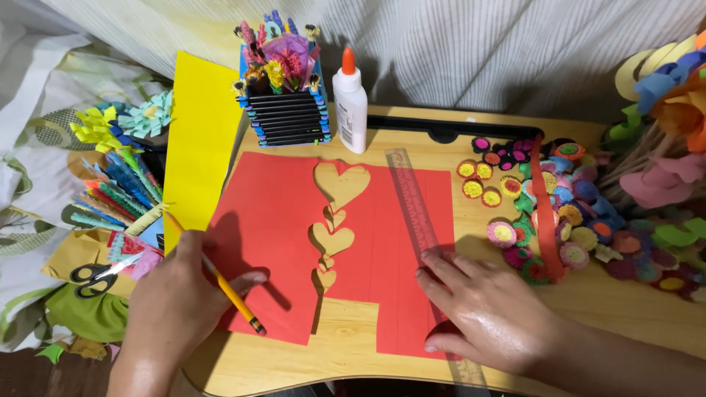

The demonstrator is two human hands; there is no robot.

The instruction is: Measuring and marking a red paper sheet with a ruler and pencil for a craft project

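Note:
A red paper sheet point(272, 220) with heart-shaped cut-outs down its middle lies on a wooden table point(353, 345). My left hand point(173, 301) grips a yellow pencil point(220, 283), its dark tip resting on the sheet's lower left part. My right hand point(485, 309) lies flat, fingers apart, pressing a clear plastic ruler point(415, 209) onto the right half of the red sheet. The ruler runs from the sheet's top edge down under my palm.
A white glue bottle point(351, 103) and a black holder of paper flowers point(283, 95) stand at the back. Yellow paper point(198, 140) lies left, scissors point(95, 276) beside it. Several rolled paper flowers point(559, 213) and a red strip point(546, 213) lie right.

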